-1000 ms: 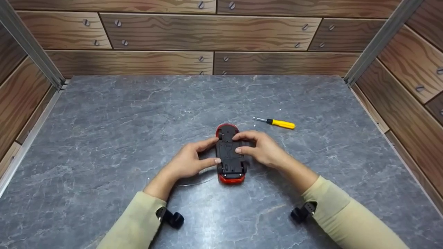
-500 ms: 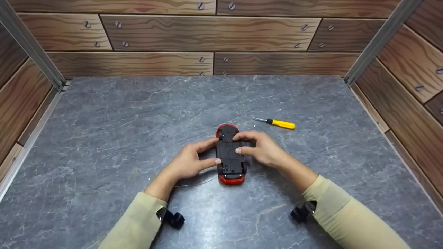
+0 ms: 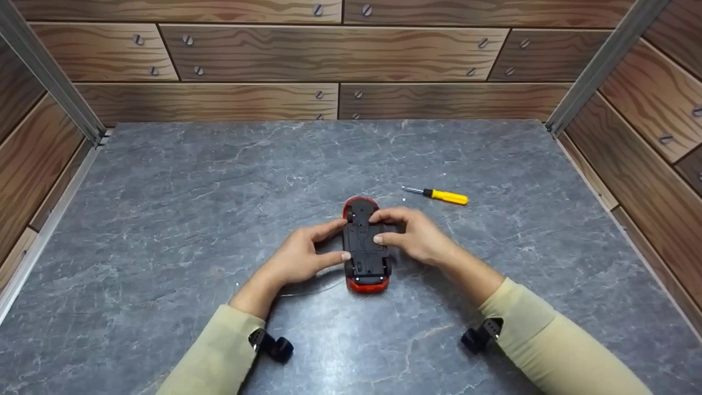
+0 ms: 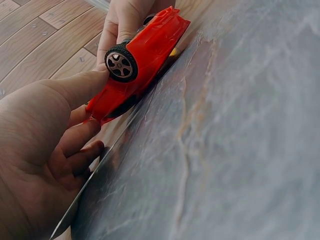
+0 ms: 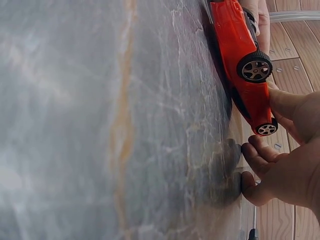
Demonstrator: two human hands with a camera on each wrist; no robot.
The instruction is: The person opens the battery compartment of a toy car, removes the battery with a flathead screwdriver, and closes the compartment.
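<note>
Hands: left hand (image 3: pixel 299 257) and right hand (image 3: pixel 415 235) are pinching the overturned red plastic toy car (image 3: pixel 364 247).
Progress: yellow-handled screwdriver (image 3: pixel 442 195) is lying unused on the grey marble worktop (image 3: pixel 192 208).

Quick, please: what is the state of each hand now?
Left hand: grip on the upside-down red toy car, thumb and fingers pinching its side.
Right hand: grip on the same car's other side.

Toy car (image 3: pixel 365 247) upside down at table (image 3: pixel 164 219) centre, left hand (image 3: pixel 299 257) left, right hand (image 3: pixel 419 236) right; screwdriver (image 3: pixel 441 195) behind-right, apart.
</note>
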